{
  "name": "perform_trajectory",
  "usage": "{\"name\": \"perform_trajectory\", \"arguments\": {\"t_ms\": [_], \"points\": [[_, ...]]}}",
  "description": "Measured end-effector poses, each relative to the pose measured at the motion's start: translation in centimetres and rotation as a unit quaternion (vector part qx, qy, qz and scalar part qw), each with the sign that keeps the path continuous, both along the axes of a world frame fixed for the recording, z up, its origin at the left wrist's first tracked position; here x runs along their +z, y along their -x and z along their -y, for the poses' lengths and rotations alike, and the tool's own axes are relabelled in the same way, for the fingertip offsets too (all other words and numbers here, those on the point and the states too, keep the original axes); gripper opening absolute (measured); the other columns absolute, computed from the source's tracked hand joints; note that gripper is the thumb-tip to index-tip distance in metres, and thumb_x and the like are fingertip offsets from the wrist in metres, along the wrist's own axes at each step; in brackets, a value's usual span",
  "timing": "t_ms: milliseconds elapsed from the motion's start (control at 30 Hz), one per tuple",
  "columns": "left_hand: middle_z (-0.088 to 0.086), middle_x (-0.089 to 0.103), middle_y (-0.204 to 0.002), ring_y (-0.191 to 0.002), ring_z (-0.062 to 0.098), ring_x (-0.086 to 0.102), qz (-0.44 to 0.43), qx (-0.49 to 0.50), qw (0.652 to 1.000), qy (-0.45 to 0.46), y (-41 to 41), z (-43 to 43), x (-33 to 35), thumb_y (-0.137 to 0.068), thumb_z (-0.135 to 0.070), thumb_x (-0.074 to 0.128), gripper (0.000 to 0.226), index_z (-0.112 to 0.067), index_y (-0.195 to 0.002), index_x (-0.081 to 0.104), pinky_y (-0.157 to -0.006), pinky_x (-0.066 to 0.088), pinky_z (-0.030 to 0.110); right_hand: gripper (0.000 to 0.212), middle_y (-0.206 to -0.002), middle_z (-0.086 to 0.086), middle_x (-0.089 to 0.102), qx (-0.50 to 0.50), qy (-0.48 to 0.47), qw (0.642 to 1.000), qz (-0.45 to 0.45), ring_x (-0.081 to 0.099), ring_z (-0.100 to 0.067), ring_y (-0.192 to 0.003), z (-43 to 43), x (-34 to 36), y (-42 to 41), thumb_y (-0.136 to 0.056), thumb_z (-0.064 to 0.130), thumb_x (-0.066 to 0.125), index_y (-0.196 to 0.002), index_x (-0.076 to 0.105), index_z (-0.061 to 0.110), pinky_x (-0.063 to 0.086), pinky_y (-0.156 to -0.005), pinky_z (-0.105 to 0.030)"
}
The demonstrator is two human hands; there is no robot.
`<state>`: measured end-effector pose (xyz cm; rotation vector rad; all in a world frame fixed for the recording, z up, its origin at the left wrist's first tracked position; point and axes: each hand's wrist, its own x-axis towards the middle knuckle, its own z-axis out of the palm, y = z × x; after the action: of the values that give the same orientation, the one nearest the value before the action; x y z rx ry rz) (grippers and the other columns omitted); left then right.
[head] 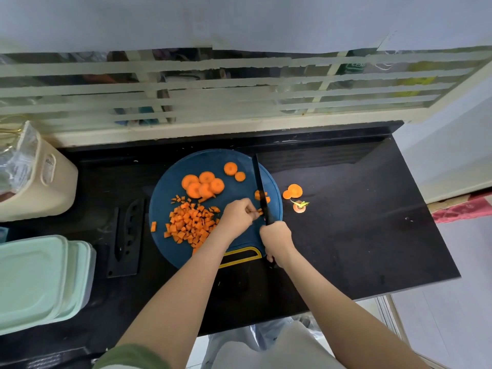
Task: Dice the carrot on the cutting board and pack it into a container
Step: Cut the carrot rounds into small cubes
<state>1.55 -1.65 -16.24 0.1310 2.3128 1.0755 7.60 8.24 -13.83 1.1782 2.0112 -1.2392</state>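
A black surface (346, 235) runs beneath a barred window (213, 83). Far left of the cutting board (170, 182) a cream bin (45, 187) holds clear packets; nearer, stacked mint-green containers (40, 278) sit lidded, contents hidden. On the board lie diced carrot (190, 225) and carrot rounds (203, 183). The left hand (237, 215) has its grip pinching a carrot piece (259, 211) beside the blade; the right hand (277, 241) has its grip clenched round the knife (259, 187). Just right of the board, stray slices (292, 191).

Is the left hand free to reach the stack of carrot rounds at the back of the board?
Probably yes: the carrot rounds lie just beyond the left hand, on its side of the knife, nothing between. It must first drop the carrot piece it pinches.
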Motion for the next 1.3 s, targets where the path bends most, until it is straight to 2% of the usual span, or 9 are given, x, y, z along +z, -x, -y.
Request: {"name": "perform_trajectory", "arguments": {"t_ms": [67, 300, 467, 600, 700, 833, 1067, 1200, 1300], "points": [[0.0, 0.061, -0.08, -0.07, 0.014, 0.057, 0.003, 0.006, 1.0, -0.009, -0.1, 0.1, 0.0, -0.09, -0.02, 0.064, 0.013, -0.013, -0.082, 0.057, -0.069, 0.045, 0.027, 0.008, -0.071, -0.007, 0.048, -0.016, 0.021, 1.0, -0.013, 0.049, -0.02, -0.056, -0.1, 0.0, 0.2, -0.095, 0.013, 0.044, -0.09, 0.047, 0.007, 0.036, -0.044, -0.027], [0.003, 0.063, -0.078, -0.074, 0.018, 0.059, 0.014, 0.008, 1.0, -0.024, -0.1, 0.5, -0.5, -0.09, -0.018, 0.063, 0.01, -0.014, -0.082, 0.059, -0.078, 0.05, 0.037, 0.013, -0.065, -0.005, 0.039, -0.016, 0.075, 0.994, -0.078, 0.034, -0.016, -0.049, -1.1, 1.3, -1.4, -0.093, 0.014, 0.047, -0.08, 0.048, 0.014, 0.03, -0.043, -0.026], [0.002, 0.061, -0.084, -0.067, 0.01, 0.059, 0.04, 0.044, 0.997, -0.048, -0.1, 0.2, 0.1, -0.095, -0.013, 0.054, 0.009, -0.013, -0.087, 0.059, -0.071, 0.051, 0.027, 0.014, -0.066, -0.004, 0.042, 0.006, 0.063, 0.995, -0.076, 0.037, -0.014, -0.051, -0.8, 2.0, -1.9, -0.095, 0.015, 0.047, -0.08, 0.048, 0.016, 0.035, -0.046, -0.027], [0.006, 0.059, -0.085, -0.067, 0.014, 0.057, 0.088, 0.192, 0.967, -0.141, 0.0, 0.0, 0.7, -0.101, -0.024, 0.043, 0.022, -0.008, -0.1, 0.059, -0.07, 0.051, 0.028, 0.013, -0.067, -0.006, 0.041, 0.008, 0.087, 0.994, -0.06, 0.037, -0.016, -0.05, -0.6, 2.1, -2.1, -0.095, 0.016, 0.047, -0.081, 0.046, 0.016, 0.036, -0.045, -0.027], [0.003, 0.059, -0.086, -0.069, 0.012, 0.056, 0.11, 0.217, 0.949, -0.198, 0.1, 0.3, 1.2, -0.1, -0.033, 0.046, 0.023, -0.013, -0.102, 0.058, -0.071, 0.051, 0.025, 0.016, -0.061, -0.005, 0.037, 0.0, 0.122, 0.991, -0.059, 0.033, -0.015, -0.044, -0.6, 2.4, -2.1, -0.093, 0.013, 0.047, -0.079, 0.041, 0.014, 0.032, -0.042, -0.025], [0.006, 0.061, -0.084, -0.07, 0.012, 0.058, 0.115, 0.23, 0.934, -0.248, 0.5, 0.6, 2.0, -0.101, -0.02, 0.045, 0.017, -0.01, -0.097, 0.058, -0.066, 0.051, 0.02, 0.022, -0.048, -0.003, 0.031, -0.002, 0.183, 0.981, -0.068, 0.025, -0.015, -0.032, -0.9, 3.3, -2.1, -0.093, 0.009, 0.046, -0.074, 0.035, 0.013, 0.024, -0.036, -0.019], [0.007, 0.056, -0.079, -0.064, 0.014, 0.052, 0.121, 0.264, 0.937, -0.196, 0.4, 1.9, 2.3, -0.099, -0.011, 0.043, 0.015, -0.007, -0.092, 0.055, -0.063, 0.046, 0.028, 0.03, -0.041, -0.002, 0.031, 0.027, 0.204, 0.975, -0.077, 0.025, -0.014, -0.029, -1.0, 3.8, -2.0, -0.095, 0.01, 0.045, -0.067, 0.035, 0.013, 0.023, -0.036, -0.019], [0.004, 0.06, -0.081, -0.072, 0.02, 0.056, 0.042, 0.206, 0.974, -0.079, -0.4, 3.7, 2.3, -0.096, -0.017, 0.05, 0.007, -0.013, -0.101, 0.054, -0.072, 0.05, 0.038, 0.028, -0.042, -0.002, 0.031, 0.034, 0.2, 0.977, -0.07, 0.025, -0.015, -0.03, -0.8, 3.4, -1.7, -0.096, 0.011, 0.047, -0.07, 0.036, 0.012, 0.022, -0.036, -0.019], [0.004, 0.059, -0.097, -0.088, 0.02, 0.057, -0.041, 0.168, 0.985, 0.012, -0.9, 5.4, 2.4, -0.094, -0.019, 0.055, 0.015, -0.01, -0.107, 0.055, -0.073, 0.044, 0.031, 0.029, -0.04, -0.002, 0.031, 0.058, 0.196, 0.977, -0.067, 0.025, -0.016, -0.029, -0.1, 3.2, -1.6, -0.097, 0.012, 0.047, -0.07, 0.036, 0.012, 0.023, -0.035, -0.019]]}}
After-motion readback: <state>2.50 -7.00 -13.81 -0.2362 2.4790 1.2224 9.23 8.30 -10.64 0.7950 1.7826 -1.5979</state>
